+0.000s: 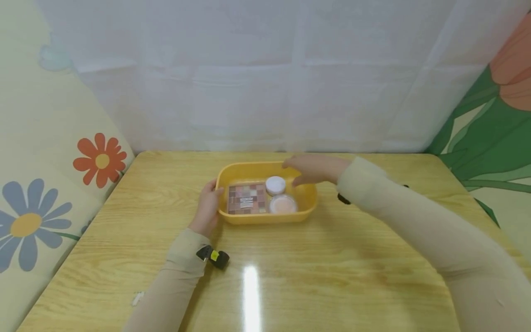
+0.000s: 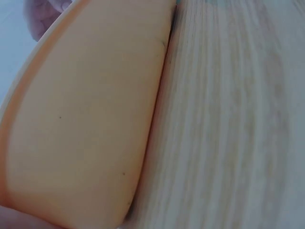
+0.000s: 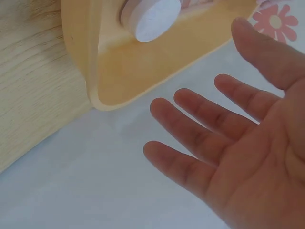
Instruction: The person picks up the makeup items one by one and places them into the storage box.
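A yellow plastic bin (image 1: 265, 220) stands on the wooden table. At its left end, my left hand (image 1: 206, 207) grips the wall, with the thumb over the rim. Inside lie a makeup palette (image 1: 246, 199) with a grid of brown and pink squares, a white round-lidded jar (image 1: 275, 185) and a round pale pink compact (image 1: 283, 204). Over the bin's right end hovers my right hand (image 1: 317, 168); in the right wrist view its fingers are spread and nothing is held. The left wrist view is mostly filled by the bin's outer wall (image 2: 86, 109).
A white cloth (image 1: 265, 83) hangs behind the table (image 1: 332, 276). Flowered panels flank it on the left (image 1: 41, 115) and right (image 1: 489, 138). Near my left sleeve lies a small white scrap (image 1: 138, 298). Each wrist wears a dark strap.
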